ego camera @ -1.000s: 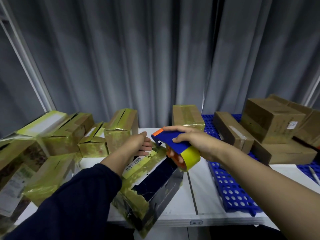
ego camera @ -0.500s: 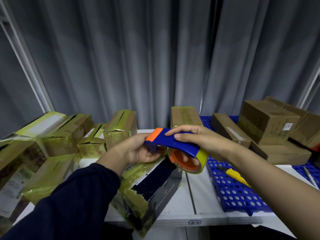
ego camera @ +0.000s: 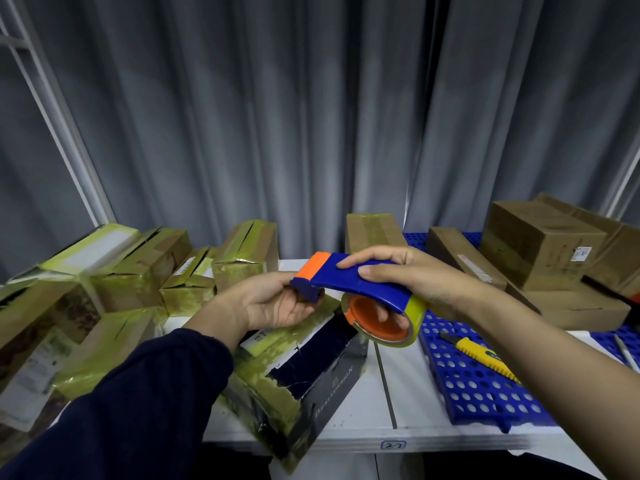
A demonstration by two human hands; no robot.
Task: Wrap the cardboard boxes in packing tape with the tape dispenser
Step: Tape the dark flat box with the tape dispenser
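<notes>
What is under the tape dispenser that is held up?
Below the tape dispenser lies the dark box, partly wrapped in yellowish tape, on the white table. The left hand hides part of its top.

Blue-and-orange tape dispenser point(ego camera: 360, 289), yellowish tape on brown boxes point(ego camera: 242, 258), yellow knife point(ego camera: 485, 358) on blue perforated mat point(ego camera: 485, 396).

The blue and orange dispenser point(ego camera: 356, 285) with yellow tape is up over a dark, partly taped box point(ego camera: 313, 386).
</notes>
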